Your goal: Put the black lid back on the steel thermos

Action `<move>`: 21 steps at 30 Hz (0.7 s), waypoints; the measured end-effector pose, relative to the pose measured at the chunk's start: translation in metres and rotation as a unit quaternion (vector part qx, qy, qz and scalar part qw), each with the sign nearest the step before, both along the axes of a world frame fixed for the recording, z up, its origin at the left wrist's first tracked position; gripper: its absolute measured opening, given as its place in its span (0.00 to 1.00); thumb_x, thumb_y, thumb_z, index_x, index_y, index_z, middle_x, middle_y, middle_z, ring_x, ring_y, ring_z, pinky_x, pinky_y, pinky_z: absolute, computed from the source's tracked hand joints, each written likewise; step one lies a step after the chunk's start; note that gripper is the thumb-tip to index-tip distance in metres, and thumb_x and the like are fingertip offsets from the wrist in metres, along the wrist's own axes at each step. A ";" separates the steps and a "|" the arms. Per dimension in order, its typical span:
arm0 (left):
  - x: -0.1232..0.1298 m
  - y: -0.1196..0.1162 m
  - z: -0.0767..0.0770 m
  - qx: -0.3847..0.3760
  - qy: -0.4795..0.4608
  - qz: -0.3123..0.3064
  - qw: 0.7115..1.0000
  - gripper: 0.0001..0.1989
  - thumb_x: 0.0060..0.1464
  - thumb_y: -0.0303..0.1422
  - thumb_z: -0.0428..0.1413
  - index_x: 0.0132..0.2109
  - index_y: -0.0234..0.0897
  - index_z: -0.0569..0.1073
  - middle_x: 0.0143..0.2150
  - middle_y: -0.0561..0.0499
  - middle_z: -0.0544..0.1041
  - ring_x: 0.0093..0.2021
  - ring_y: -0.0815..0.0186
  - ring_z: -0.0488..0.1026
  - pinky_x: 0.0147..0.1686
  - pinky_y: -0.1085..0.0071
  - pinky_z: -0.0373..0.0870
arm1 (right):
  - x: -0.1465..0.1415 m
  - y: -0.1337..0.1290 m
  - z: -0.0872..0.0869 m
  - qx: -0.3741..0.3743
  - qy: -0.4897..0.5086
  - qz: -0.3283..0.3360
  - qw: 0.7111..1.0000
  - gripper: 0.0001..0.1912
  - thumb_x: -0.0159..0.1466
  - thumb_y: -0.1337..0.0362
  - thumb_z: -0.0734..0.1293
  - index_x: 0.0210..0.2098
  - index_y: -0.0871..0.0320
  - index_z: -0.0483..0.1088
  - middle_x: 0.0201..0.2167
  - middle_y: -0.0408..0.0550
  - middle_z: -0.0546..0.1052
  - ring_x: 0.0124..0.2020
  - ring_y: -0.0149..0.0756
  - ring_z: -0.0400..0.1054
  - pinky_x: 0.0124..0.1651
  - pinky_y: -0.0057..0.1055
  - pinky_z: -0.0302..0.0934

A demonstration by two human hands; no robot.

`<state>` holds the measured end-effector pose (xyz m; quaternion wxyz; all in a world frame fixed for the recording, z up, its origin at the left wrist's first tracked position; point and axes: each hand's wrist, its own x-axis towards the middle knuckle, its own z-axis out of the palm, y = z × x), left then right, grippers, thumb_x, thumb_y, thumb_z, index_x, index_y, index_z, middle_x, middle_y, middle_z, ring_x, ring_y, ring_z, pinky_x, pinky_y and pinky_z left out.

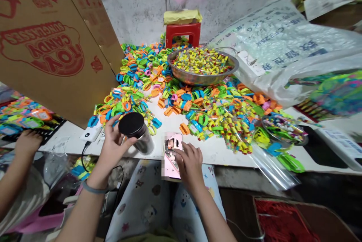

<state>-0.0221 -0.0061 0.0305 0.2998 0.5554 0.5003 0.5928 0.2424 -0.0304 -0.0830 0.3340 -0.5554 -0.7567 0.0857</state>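
My left hand (113,144) grips a steel tumbler with a black lid (136,132) that stands tilted at the near edge of the white table (215,150). My right hand (190,163) rests on a smartphone (172,155) lying at the table's front edge, index finger touching its lit screen. A heap of small bright plastic toy pieces (181,95) covers the table beyond both hands.
A metal bowl (202,66) of yellow candies sits behind the heap, a red stool (183,32) behind it. A big cardboard box (51,42) leans at left, a large plastic sack (285,49) at right. Another person's hand (26,143) reaches in at far left. A white charger (91,133) lies near the tumbler.
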 end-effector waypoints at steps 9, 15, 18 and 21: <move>-0.007 -0.012 0.000 0.002 -0.031 -0.018 0.999 0.33 0.54 0.42 0.61 0.65 0.52 0.59 0.70 0.45 0.55 0.66 0.57 0.61 0.59 0.63 0.67 | 0.004 0.002 -0.003 0.011 0.048 -0.064 0.997 0.17 0.71 0.58 0.53 0.46 0.53 0.72 0.51 0.50 0.74 0.57 0.48 0.60 0.62 0.56 0.44; 0.016 -0.002 0.003 0.105 0.056 0.052 0.992 0.40 0.42 0.35 0.70 0.60 0.49 0.60 0.63 0.46 0.61 0.60 0.60 0.67 0.55 0.67 0.70 | -0.004 0.000 -0.002 0.003 0.003 0.000 1.000 0.17 0.71 0.58 0.55 0.52 0.50 0.71 0.57 0.50 0.70 0.60 0.49 0.57 0.62 0.55 0.44; 0.012 -0.003 0.003 0.122 0.059 0.050 0.990 0.37 0.46 0.37 0.68 0.60 0.49 0.59 0.63 0.44 0.61 0.60 0.60 0.67 0.50 0.69 0.73 | 0.002 0.000 0.000 -0.002 0.002 -0.040 0.999 0.18 0.71 0.57 0.54 0.48 0.49 0.74 0.57 0.49 0.71 0.60 0.50 0.57 0.62 0.58 0.42; 0.000 -0.007 -0.002 0.105 0.039 0.039 0.993 0.34 0.54 0.39 0.62 0.63 0.50 0.56 0.66 0.42 0.59 0.64 0.59 0.61 0.50 0.68 0.72 | 0.009 0.002 0.000 0.010 0.033 -0.103 0.994 0.20 0.71 0.59 0.53 0.43 0.52 0.76 0.52 0.50 0.74 0.58 0.49 0.59 0.63 0.57 0.42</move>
